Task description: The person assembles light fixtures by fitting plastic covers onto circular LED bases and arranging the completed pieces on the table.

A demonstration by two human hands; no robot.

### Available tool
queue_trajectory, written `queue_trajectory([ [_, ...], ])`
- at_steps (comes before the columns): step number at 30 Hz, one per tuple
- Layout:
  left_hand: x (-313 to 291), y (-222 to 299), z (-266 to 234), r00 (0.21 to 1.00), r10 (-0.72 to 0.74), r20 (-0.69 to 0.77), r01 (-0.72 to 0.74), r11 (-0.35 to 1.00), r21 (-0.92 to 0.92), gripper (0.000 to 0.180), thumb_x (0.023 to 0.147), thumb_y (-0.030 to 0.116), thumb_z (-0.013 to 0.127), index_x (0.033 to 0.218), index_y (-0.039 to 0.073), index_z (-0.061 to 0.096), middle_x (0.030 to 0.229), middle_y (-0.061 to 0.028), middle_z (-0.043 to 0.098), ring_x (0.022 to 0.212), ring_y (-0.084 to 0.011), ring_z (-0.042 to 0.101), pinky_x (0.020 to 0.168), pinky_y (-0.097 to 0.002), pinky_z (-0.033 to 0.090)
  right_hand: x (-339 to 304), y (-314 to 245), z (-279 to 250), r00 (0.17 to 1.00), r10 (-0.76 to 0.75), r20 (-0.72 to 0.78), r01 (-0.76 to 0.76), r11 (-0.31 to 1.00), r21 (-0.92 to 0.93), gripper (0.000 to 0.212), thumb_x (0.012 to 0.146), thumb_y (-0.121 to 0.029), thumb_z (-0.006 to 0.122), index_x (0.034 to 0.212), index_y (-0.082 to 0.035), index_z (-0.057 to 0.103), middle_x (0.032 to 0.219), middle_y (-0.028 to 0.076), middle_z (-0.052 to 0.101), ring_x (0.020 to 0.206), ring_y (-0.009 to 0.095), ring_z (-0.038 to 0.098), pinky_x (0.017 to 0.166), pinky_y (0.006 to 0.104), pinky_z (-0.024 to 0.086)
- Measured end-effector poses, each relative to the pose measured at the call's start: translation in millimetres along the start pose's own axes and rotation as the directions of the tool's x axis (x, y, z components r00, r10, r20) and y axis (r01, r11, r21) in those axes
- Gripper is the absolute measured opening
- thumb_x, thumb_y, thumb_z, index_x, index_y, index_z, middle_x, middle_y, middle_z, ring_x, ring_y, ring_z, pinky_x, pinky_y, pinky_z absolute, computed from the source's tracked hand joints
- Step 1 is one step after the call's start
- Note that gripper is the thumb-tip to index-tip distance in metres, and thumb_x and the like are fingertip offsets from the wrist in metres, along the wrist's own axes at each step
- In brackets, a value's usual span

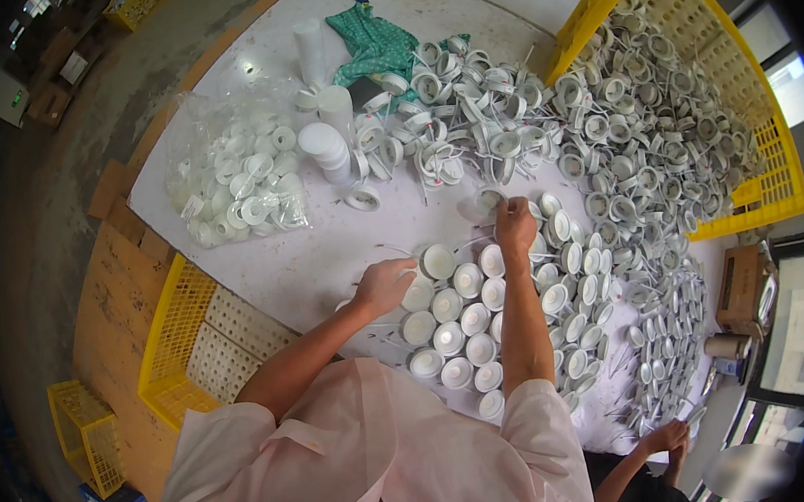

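Observation:
My right hand (515,227) pinches a white ring-shaped lamp housing (482,208), slightly blurred, just above the table. To its left, my left hand (384,287) has its fingers bent at the edge of a white round lamp housing (417,295), the end one of a row. Several more housings with white discs in them (475,318) lie in close rows between my forearms, some with thin wires sticking out. Beyond my hands stands a stack of white discs (324,143), with a loose ring housing (362,198) next to it.
A clear plastic bag of white rings (248,183) lies at the left, a green cloth (372,43) at the back. On the right, a tipped yellow crate (764,124) spills ring housings. Another yellow crate (167,353) stands by the table's left edge. A co-worker's hands (665,438) are at lower right.

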State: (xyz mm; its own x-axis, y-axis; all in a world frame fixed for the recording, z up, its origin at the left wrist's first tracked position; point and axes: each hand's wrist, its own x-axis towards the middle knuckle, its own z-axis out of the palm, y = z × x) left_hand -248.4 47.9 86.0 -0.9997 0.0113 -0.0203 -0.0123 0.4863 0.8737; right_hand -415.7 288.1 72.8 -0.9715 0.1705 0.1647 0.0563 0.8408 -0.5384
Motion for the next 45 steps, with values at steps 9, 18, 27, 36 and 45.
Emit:
queue_trajectory([
  [9, 9, 92, -36, 0.949, 0.31, -0.06, -0.315, 0.941, -0.125, 0.031, 0.086, 0.019, 0.064, 0.112, 0.002, 0.064, 0.111, -0.0158, 0.066, 0.098, -0.03, 0.065, 0.081, -0.0376, 0.051, -90, -34, -100, 0.975, -0.158, -0.154, 0.202, 0.92, 0.335, 0.013, 0.084, -0.007, 0.067, 0.094, -0.001, 0.063, 0.078, 0.011, 0.066, 0.067, 0.016, 0.064, 0.062, 0.0276, 0.051],
  [18, 16, 91, -63, 0.662, 0.167, 0.731, 0.123, 0.937, -0.326, 0.055, 0.097, 0.053, 0.045, 0.077, 0.005, 0.062, 0.064, 0.0037, 0.045, 0.06, -0.0089, 0.04, 0.056, -0.0275, 0.036, -132, -106, -155, 0.716, -0.686, 0.125, 0.534, 0.655, 0.534, 0.018, 0.071, 0.004, 0.072, 0.087, -0.004, 0.069, 0.083, 0.007, 0.067, 0.076, 0.022, 0.061, 0.066, 0.0321, 0.049],
  [27, -38, 75, -69, 0.808, 0.074, 0.584, 0.403, 0.654, -0.64, 0.034, 0.09, 0.038, 0.062, 0.089, 0.004, 0.065, 0.069, 0.0042, 0.05, 0.059, -0.0061, 0.043, 0.054, -0.0231, 0.035, -172, -115, -140, 0.82, -0.545, 0.176, 0.31, 0.681, 0.663, 0.041, 0.07, 0.001, 0.074, 0.11, -0.003, 0.065, 0.104, 0.011, 0.065, 0.088, 0.021, 0.062, 0.074, 0.0318, 0.051],
  [36, -59, 57, -71, 0.946, 0.096, 0.309, 0.176, 0.647, -0.742, 0.037, 0.086, 0.027, 0.067, 0.108, -0.002, 0.06, 0.096, -0.0047, 0.064, 0.087, -0.0091, 0.057, 0.076, -0.0242, 0.045, -201, -133, -125, 0.831, -0.503, 0.238, 0.298, 0.764, 0.573, 0.087, 0.059, -0.011, 0.085, 0.136, -0.004, 0.045, 0.126, 0.015, 0.052, 0.109, 0.028, 0.057, 0.085, 0.0358, 0.05],
  [45, -59, 54, -105, 0.781, 0.091, 0.618, 0.148, 0.934, -0.324, 0.027, 0.084, 0.019, 0.07, 0.099, -0.002, 0.067, 0.082, -0.0055, 0.067, 0.075, -0.0084, 0.06, 0.068, -0.0253, 0.049, -186, -143, -143, 0.493, -0.786, 0.372, 0.586, 0.617, 0.525, 0.079, 0.061, -0.009, 0.082, 0.133, -0.007, 0.05, 0.127, 0.013, 0.053, 0.109, 0.032, 0.051, 0.095, 0.0387, 0.043],
])
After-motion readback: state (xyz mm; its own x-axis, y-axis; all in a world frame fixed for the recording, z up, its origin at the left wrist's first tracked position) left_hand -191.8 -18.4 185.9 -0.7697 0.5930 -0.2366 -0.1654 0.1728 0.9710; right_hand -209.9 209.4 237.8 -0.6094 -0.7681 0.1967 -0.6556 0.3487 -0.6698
